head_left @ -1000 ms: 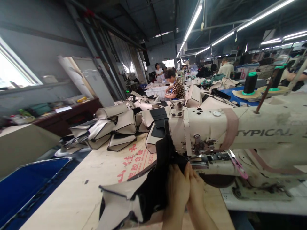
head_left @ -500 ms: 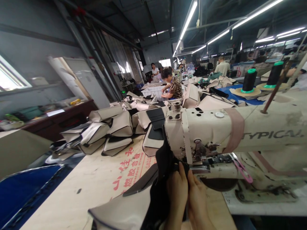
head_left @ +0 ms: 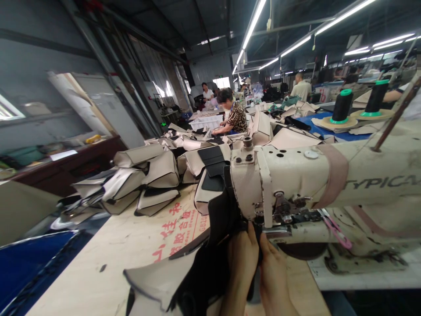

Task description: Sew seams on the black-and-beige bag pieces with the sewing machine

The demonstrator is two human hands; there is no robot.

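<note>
My left hand (head_left: pixel 241 259) and my right hand (head_left: pixel 274 272) lie side by side, fingers together, pressed on a black and beige sewn piece (head_left: pixel 197 267). They hold it right at the needle area under the head of a cream sewing machine (head_left: pixel 296 180) marked TYPICAL. The black part of the piece rises behind the machine head. Its beige flap hangs toward me at the lower left.
A heap of beige and black sewn pieces (head_left: pixel 158 171) lies on the cardboard-covered table (head_left: pixel 131 250). Thread cones (head_left: pixel 342 105) stand at the right. A blue bin (head_left: pixel 26 263) sits at the lower left. A person in a leopard-print top (head_left: pixel 235 116) works further back, with others beyond.
My hands have stayed at the needle while the piece shifted a little; the beige flap has swung lower left. The view has drifted slightly to the left.
</note>
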